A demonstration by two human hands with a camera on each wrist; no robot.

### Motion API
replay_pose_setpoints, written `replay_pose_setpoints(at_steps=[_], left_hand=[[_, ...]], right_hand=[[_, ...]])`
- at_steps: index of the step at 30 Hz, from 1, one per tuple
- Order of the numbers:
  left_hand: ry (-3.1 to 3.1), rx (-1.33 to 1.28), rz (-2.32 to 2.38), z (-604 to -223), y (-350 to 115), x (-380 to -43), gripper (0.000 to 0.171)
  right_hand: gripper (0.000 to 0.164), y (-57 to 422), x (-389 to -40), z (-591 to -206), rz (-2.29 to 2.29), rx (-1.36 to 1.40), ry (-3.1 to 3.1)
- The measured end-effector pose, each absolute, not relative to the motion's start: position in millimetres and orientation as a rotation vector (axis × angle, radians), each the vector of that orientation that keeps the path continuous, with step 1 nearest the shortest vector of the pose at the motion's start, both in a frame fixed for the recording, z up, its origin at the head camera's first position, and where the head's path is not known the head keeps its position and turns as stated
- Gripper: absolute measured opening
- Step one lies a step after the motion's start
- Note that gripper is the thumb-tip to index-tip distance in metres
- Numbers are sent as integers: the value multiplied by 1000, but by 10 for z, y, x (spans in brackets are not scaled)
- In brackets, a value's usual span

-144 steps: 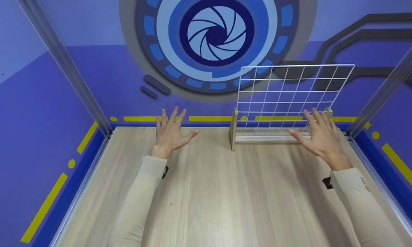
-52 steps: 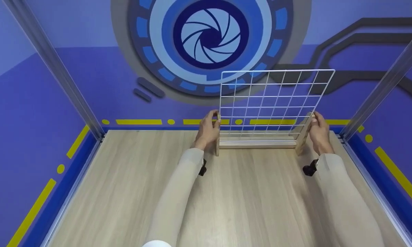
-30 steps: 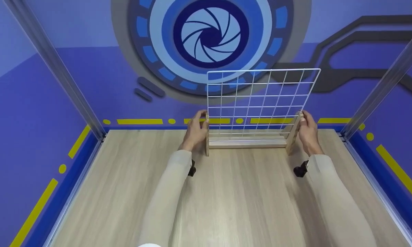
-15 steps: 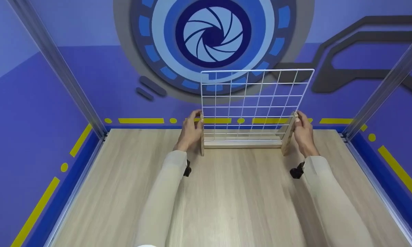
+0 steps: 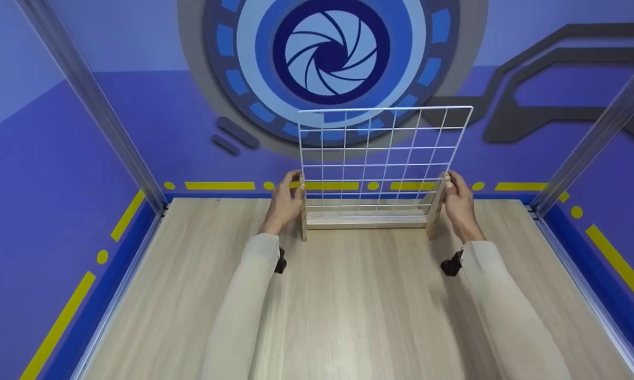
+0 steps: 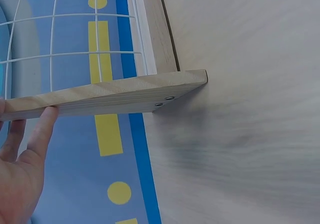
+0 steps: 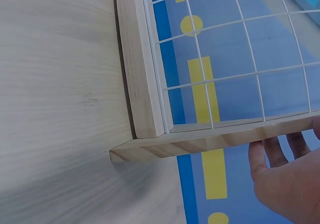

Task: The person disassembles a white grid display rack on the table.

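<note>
A white wire grid rack (image 5: 385,108) stands upright in a wooden base near the back of the tabletop. My left hand (image 5: 284,207) holds its left wooden side panel (image 5: 304,228), thumb at the front edge and fingers reaching behind. On the other end, my right hand (image 5: 460,208) grips the right side panel (image 5: 434,219) near its top. Up close in the left wrist view, a fingertip presses the outer face of the wooden panel (image 6: 125,89), where two screw heads show. The right wrist view has several fingers against the outside of the panel (image 7: 200,143).
The wood-grain tabletop (image 5: 343,316) spreads out in front of the rack. Behind stands a blue-purple wall (image 5: 200,105) with yellow dashes, and metal posts (image 5: 105,116) rise at both back corners. A black device (image 5: 451,264) sits at the right wrist.
Both hands, first spread open above the table, have taken hold of the rack's side panels. The rack has slid left along the table from the right side toward the middle.
</note>
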State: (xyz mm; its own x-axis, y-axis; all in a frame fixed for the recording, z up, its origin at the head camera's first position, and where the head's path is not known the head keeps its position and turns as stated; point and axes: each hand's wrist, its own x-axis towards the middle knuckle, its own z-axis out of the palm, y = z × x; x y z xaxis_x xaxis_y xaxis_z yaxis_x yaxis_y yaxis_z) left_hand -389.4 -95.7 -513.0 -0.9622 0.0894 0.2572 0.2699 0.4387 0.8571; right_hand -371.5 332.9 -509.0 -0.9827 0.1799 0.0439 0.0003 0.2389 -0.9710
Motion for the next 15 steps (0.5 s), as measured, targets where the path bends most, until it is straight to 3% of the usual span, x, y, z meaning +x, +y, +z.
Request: replay_pose_setpoints(at_steps=[15], left_hand=[[-2498, -315, -1527, -5146, -1189, -3841, 45]], right_hand=[[55, 3146, -3744, -5077, 1888, -102, -2342]])
